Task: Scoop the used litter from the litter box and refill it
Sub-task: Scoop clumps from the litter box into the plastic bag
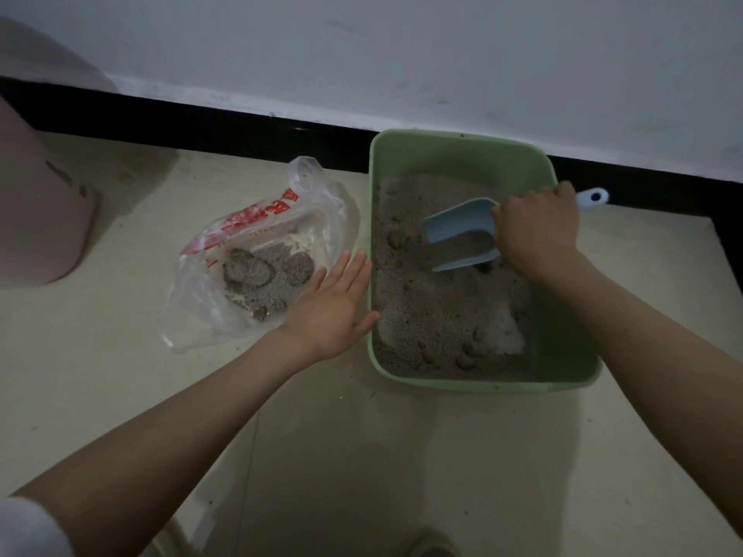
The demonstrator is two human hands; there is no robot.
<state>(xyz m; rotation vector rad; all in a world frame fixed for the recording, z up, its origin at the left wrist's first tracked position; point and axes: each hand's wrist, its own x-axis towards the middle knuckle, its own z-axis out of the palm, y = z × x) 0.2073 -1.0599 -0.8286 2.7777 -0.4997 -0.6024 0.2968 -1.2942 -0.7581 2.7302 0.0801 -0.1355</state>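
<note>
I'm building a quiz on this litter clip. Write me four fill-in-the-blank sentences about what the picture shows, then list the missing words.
1. The right hand grips a light ____ scoop.
2. The litter box is ____ in colour.
3. Clumps of used litter lie inside a clear plastic ____ on the floor.
4. The left hand, fingers straight, hovers between the plastic and the ____ wall of the litter box.

Missing words: blue; green; bag; left

Home floor corner (litter box (462, 154) beside skirting (201, 122))
</note>
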